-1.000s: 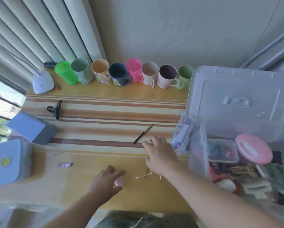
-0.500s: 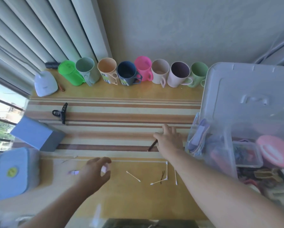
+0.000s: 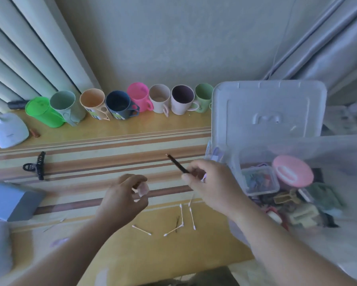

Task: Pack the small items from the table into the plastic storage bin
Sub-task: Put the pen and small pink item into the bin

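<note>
From the head view, the right hand [image 3: 211, 184] is raised just left of the plastic storage bin [image 3: 297, 145], its fingers curled and pinching a thin dark pencil-like stick [image 3: 176, 163] whose free end points up and away to the left. The left hand [image 3: 124, 196] hovers further left of the bin, fingers curled round a small pale pink item [image 3: 143, 189] held at the fingertips.

Below and between the two hands, left of the bin's near corner, four cotton swabs [image 3: 192, 216] and a dark hairpin [image 3: 177, 221] lie on the table [image 3: 90, 157]. The bin stands open with its lid [image 3: 268, 112] leaning upright behind it; inside are a round pink container [image 3: 292, 171], a small clear box [image 3: 260, 180] and a blurred mix of small things.

Far left of the bin, a black hair claw clip [image 3: 37, 166] lies on the striped cloth, with a blue box [image 3: 10, 201] nearer the camera. A row of mugs [image 3: 119, 104] lines the wall, running left from the lid.
</note>
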